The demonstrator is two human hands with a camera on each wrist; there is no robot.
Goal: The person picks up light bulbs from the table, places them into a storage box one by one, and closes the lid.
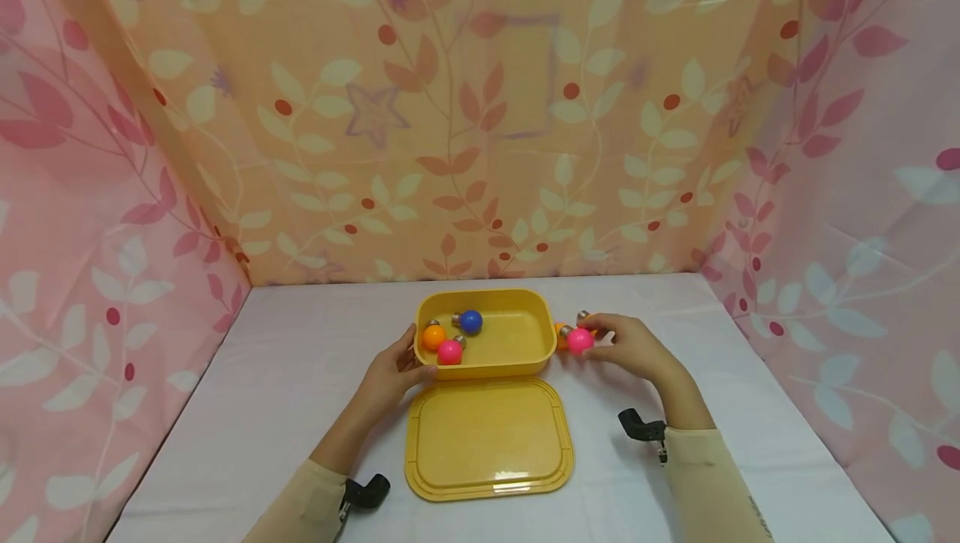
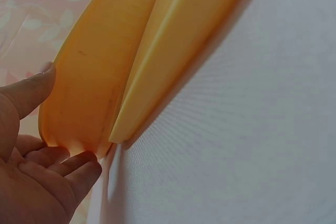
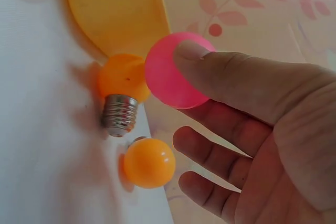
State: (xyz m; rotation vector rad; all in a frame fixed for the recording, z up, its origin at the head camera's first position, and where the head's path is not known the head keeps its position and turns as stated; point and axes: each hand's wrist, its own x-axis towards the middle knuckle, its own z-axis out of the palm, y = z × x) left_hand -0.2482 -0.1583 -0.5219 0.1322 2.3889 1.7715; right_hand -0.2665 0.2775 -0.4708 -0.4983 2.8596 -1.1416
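A yellow plastic box [image 1: 528, 371] stands on the table with an orange light bulb [image 1: 433, 336], a pink light bulb [image 1: 450, 352] and a blue light bulb [image 1: 471, 322] in its left part. My left hand [image 1: 390, 372] holds the box's left end, thumb and fingers spread around its wall [image 2: 89, 66]. To the right of the box, my right hand [image 1: 628, 346] pinches another pink bulb [image 3: 170, 74] between thumb and forefinger; its other fingers [image 3: 210, 153] are loosely bent. Two more orange bulbs, one beside the box [image 3: 121, 80] and one nearer the hand [image 3: 149, 163], lie on the table below.
Directly in front of the box lies its yellow lid [image 1: 487, 440], flat on the white tablecloth [image 1: 315, 343]. Leaf-patterned cloth [image 1: 450, 109] hangs behind and on both sides. Black camera mounts [image 1: 367, 493] are worn at both wrists, over beige sleeves [image 1: 705, 476].
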